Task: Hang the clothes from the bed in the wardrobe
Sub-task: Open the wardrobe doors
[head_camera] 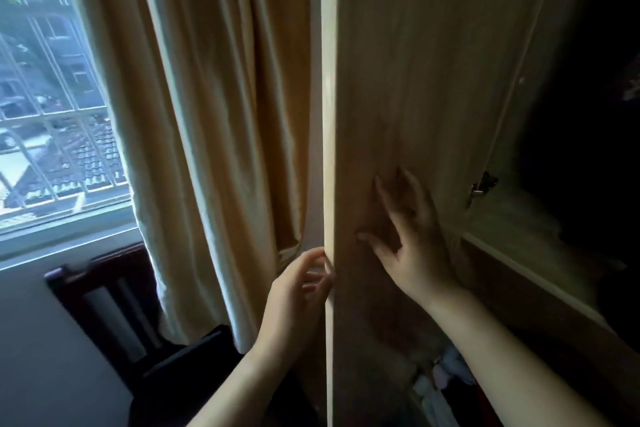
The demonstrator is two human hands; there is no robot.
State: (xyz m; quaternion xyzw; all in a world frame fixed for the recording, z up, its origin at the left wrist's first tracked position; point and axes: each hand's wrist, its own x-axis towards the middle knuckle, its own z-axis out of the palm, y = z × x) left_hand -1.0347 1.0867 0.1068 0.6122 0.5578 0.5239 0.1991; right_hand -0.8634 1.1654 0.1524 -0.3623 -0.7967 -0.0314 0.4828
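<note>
The light wooden wardrobe door [415, 80] stands open. The left hand [298, 291] grasps its pale front edge with curled fingers, and the right hand [410, 239] lies flat on its inner face, fingers released and spread.

Two bare hands on bare forearms.
Behind the left hand [298, 291] and the right hand [412, 246], each wrist and forearm is bare down to the frame's lower edge.

Pale matt wood-grain wardrobe door [408, 80], soft sheeny cloth curtain [214, 97].

daylight from the window [52, 97] at left; wardrobe interior [588, 114] nearly black, edges perhaps slightly blurred.
</note>
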